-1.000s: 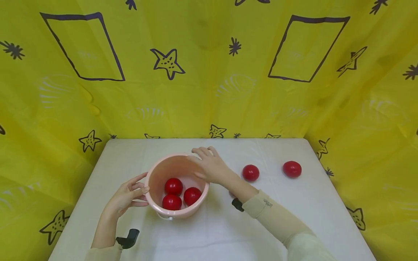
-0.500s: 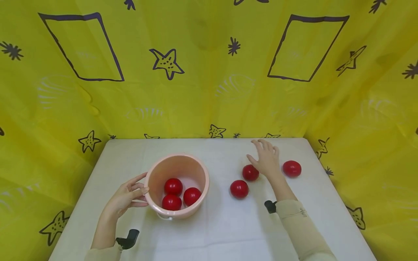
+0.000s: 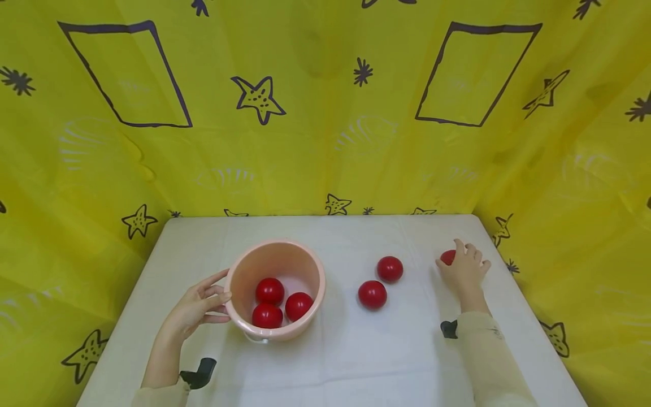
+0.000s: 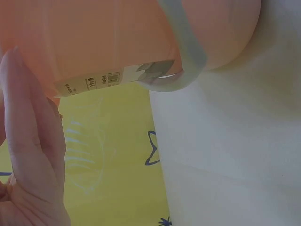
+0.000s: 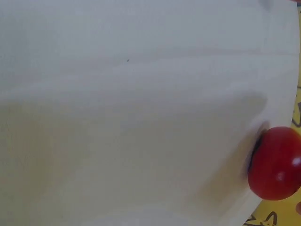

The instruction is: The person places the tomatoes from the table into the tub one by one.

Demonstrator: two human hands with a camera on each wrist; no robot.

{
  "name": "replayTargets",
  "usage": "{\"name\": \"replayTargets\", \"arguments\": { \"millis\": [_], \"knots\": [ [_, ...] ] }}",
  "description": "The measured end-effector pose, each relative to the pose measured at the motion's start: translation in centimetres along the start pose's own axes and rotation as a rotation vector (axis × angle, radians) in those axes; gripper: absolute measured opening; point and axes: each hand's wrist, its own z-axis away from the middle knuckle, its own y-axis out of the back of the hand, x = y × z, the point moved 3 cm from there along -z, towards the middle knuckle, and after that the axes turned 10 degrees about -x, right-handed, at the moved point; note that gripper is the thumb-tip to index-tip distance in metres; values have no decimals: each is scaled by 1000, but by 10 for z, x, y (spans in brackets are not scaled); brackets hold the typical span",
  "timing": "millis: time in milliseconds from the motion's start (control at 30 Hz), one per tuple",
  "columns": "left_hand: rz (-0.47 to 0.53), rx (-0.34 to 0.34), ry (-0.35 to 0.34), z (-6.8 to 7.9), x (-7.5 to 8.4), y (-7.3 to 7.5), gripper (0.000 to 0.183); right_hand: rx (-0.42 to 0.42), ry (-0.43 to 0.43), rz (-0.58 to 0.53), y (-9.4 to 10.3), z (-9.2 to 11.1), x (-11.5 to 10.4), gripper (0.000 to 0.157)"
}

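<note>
A pink bucket (image 3: 315, 265) stands left of centre in the head view, with a few red tomatoes (image 3: 270, 290) inside. My left hand (image 3: 195, 308) holds its left side, thumb at the rim and other fingers along the outer wall. In the left wrist view, fingers (image 4: 21, 99) lie against the bucket wall (image 4: 94, 37). At the right of the table, my right hand (image 3: 464, 270) is over another tomato (image 3: 447, 257), its fingers spread around it and hiding most of it. That glossy tomato (image 5: 275, 165) shows at the right wrist view's edge, hand mostly out of sight.
Two more tomatoes, a farther one (image 3: 390, 269) and a nearer one (image 3: 372, 295), lie between the bucket and my right hand. A pale handle (image 4: 188, 52) hangs on the bucket's side. Yellow patterned curtain (image 3: 325, 141) surrounds the white table (image 3: 346, 362).
My right hand has moved from the bucket's rim rightward, passing the two loose tomatoes, to the one at far right. The nearer loose tomato came into sight. My left hand and the bucket stayed put.
</note>
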Motion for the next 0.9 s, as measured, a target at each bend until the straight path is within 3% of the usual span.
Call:
{"name": "replayTargets", "arguments": {
  "millis": [233, 433, 767, 900],
  "knots": [
    [12, -4, -2, 1, 0, 1, 66, -87, -75, -73, -5, -1, 19, 83],
    [13, -8, -9, 1, 2, 2, 65, -130, -126, -63, -8, -1, 23, 86],
    [7, 3, 4, 1, -1, 3, 65, -96, -122, -77, -16, 4, 25, 87],
    [-6, 3, -3, 1, 0, 3, 66, -73, -79, -44, -18, 1, 22, 87]
  ]
}}
